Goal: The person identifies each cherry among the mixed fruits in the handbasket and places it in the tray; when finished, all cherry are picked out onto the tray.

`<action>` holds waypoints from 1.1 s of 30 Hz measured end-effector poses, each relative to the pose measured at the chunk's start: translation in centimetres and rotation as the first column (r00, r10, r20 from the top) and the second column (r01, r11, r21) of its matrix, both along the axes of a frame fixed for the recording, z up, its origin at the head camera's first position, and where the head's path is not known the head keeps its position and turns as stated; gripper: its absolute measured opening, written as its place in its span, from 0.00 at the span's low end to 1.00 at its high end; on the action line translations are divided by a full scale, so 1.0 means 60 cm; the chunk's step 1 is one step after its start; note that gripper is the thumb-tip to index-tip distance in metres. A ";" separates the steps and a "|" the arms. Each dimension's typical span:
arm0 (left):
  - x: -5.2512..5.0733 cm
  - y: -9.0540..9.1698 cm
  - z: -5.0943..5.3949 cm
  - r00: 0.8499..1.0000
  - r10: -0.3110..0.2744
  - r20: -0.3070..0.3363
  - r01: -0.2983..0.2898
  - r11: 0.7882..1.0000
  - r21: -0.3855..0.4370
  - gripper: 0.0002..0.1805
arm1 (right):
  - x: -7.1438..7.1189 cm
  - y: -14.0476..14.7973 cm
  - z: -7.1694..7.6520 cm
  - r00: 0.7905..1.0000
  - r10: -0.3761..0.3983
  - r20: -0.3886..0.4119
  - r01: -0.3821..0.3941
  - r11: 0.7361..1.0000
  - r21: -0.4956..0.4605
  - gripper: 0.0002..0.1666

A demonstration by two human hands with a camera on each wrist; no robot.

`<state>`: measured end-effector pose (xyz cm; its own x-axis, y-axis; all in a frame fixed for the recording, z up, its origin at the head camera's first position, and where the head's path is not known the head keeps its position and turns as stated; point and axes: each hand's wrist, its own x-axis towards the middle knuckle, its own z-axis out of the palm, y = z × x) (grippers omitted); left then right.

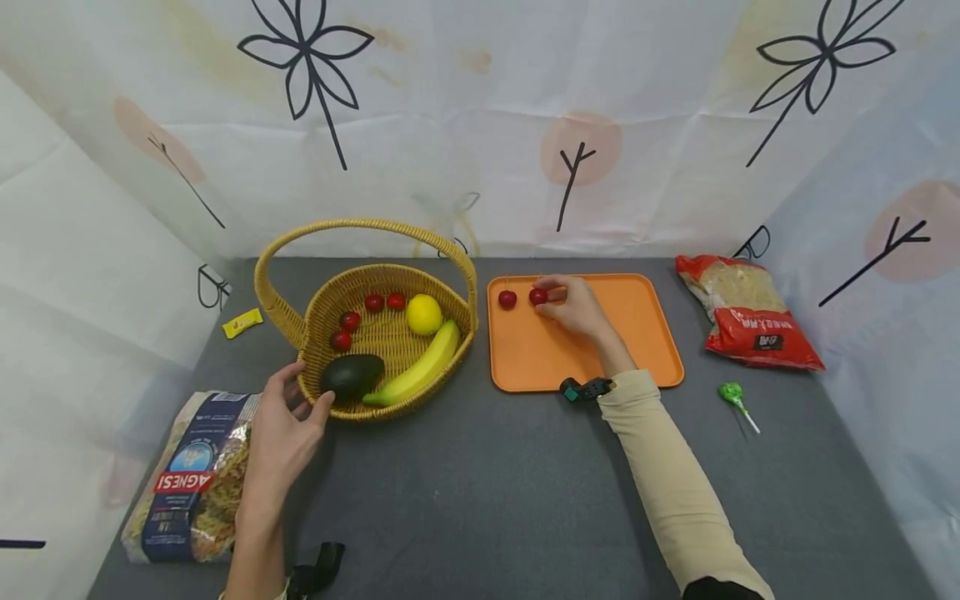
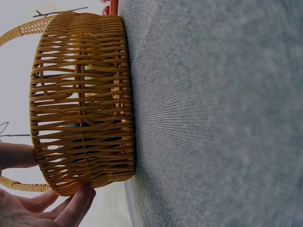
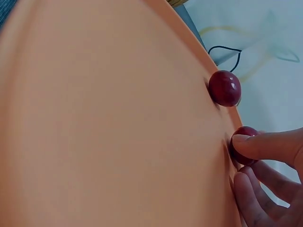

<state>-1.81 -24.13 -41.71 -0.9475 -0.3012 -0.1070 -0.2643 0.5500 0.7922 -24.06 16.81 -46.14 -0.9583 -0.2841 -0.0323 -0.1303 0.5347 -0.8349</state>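
The right hand (image 1: 576, 310) pinches a dark red cherry (image 1: 537, 297) at the upper left part of an orange tray (image 1: 600, 333); the right wrist view shows thumb and fingers around this cherry (image 3: 245, 145). Beside it on the tray lies a second cherry (image 1: 507, 300). The left hand (image 1: 288, 425) grips the near left rim of a yellow wicker basket (image 1: 390, 271), thumb at the rim and fingers against the outer wall. Inside the basket are an avocado (image 1: 351, 377), a banana (image 1: 420, 367), a lemon (image 1: 424, 315) and several small red fruits (image 1: 350, 321).
A pasta bag (image 1: 187, 483) lies at the left, partly behind the left hand. Behind it is a small yellow packet (image 1: 242, 323). To the right of the tray are a red bag (image 1: 750, 312) and a green lollipop (image 1: 731, 392). The basket's tall handle (image 1: 367, 223) arches up.
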 end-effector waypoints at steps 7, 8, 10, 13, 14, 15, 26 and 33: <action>-0.001 0.000 0.001 1.000 -0.003 -0.004 0.003 1.000 0.001 0.41 | 0.002 0.003 0.006 1.000 -0.002 0.006 0.002 1.000 -0.006 0.26; -0.001 0.000 0.001 1.000 -0.003 -0.003 0.003 1.000 0.001 0.41 | 0.003 0.004 0.008 1.000 -0.004 0.008 0.004 1.000 -0.011 0.26; -0.001 -0.001 0.001 1.000 -0.004 0.000 0.004 1.000 0.000 0.41 | 0.006 0.005 0.012 1.000 -0.008 0.013 0.008 1.000 -0.030 0.26; 0.001 -0.002 0.001 1.000 -0.003 0.007 0.003 1.000 -0.001 0.41 | 0.009 0.007 0.017 1.000 -0.010 0.014 0.011 0.999 -0.052 0.25; 0.001 -0.002 0.001 1.000 -0.001 0.008 0.001 1.000 -0.002 0.41 | 0.011 0.008 0.019 1.000 -0.011 0.014 0.012 0.998 -0.062 0.25; 0.001 -0.003 0.001 1.000 0.000 0.009 0.000 1.000 -0.002 0.41 | 0.013 0.008 0.021 1.000 -0.013 0.014 0.014 0.997 -0.074 0.25; 0.002 0.001 0.002 1.000 0.003 0.014 -0.003 1.000 0.000 0.42 | 0.055 0.006 0.067 0.999 0.009 -0.035 -0.016 0.979 -0.202 0.23; 0.001 0.003 0.004 1.000 0.005 0.016 -0.005 1.000 -0.004 0.41 | 0.097 -0.006 0.109 0.993 0.069 -0.097 -0.095 0.948 -0.303 0.21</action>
<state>-1.75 -23.97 -41.49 -0.9443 -0.3063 -0.1204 -0.2793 0.5521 0.7856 -18.25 16.45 -39.60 -0.9267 -0.3451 0.1488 -0.2402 0.2393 -0.9408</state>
